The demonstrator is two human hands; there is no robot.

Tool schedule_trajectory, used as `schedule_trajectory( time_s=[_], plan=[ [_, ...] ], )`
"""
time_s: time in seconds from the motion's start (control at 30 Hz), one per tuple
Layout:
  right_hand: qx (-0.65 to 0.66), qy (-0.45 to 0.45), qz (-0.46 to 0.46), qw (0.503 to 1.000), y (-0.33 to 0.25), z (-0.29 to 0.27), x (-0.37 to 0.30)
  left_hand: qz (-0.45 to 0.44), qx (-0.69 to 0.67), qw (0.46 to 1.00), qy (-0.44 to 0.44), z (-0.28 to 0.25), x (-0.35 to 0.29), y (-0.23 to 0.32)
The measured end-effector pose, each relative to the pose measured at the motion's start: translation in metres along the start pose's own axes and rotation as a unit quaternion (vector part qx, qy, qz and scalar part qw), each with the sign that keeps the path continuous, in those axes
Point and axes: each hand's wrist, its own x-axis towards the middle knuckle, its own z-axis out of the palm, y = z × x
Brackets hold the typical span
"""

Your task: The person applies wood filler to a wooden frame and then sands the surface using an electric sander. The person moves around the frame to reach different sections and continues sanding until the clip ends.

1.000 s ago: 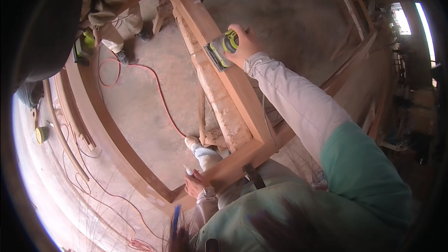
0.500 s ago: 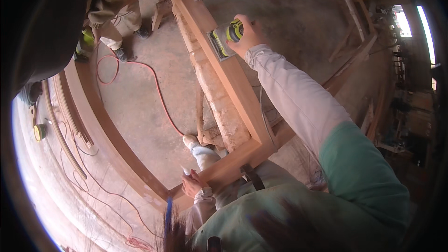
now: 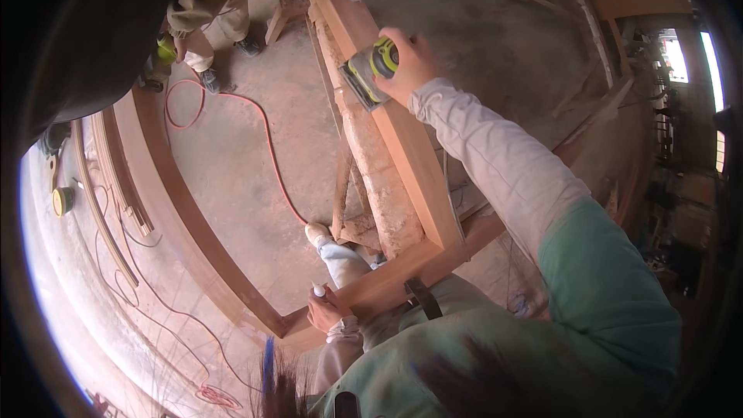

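My right hand (image 3: pixel 406 70) is closed round a green-and-black palm sander (image 3: pixel 370 71). The sander is at the wooden rail (image 3: pixel 398 143) of a large frame and juts past its inner edge, seemingly tilted; whether its pad touches the wood cannot be told. Low in the view, my left hand (image 3: pixel 326 311) is beside the near crosspiece (image 3: pixel 391 272), its fingers closed round a small white-tipped tube or bottle (image 3: pixel 319 290), mostly hidden by the hand.
A pale, rough beam (image 3: pixel 370 162) on a trestle lies under the rail. A red hose (image 3: pixel 271 139) winds over the floor. Another person (image 3: pixel 205 0) stands at the far left, holding a green tool (image 3: pixel 164 50). Wooden strips (image 3: pixel 116 162) and a yellow tape roll (image 3: pixel 63 201) lie left.
The sander has shifted left across the rail, over its inner edge, and looks more tilted. The white tip in my left hand has turned. The whole view has swung slightly.
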Motion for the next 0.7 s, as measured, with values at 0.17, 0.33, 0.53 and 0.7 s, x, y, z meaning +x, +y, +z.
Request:
schedule_trajectory(
  time_s=[0.17, 0.33, 0.53, 0.7],
  plan=[
    [-0.015, 0.028, 0.005, 0.999, -0.019, 0.009, 0.086, 0.011, -0.017, 1.0, 0.011, 0.003, -0.001, 0.0],
    [-0.016, 0.055, 0.008, 0.998, -0.011, 0.02, 0.135, 0.013, -0.023, 1.0, 0.009, 0.0, -0.001, 0.005],
    [-0.055, 0.048, -0.004, 0.997, -0.01, 0.008, 0.072, 0.038, 0.036, 0.998, 0.03, 0.009, -0.006, -0.008],
    [-0.034, 0.016, 0.008, 0.999, 0.0, -0.013, -0.011, 0.003, 0.04, 0.999, 0.011, 0.01, -0.002, -0.007]
  ],
)
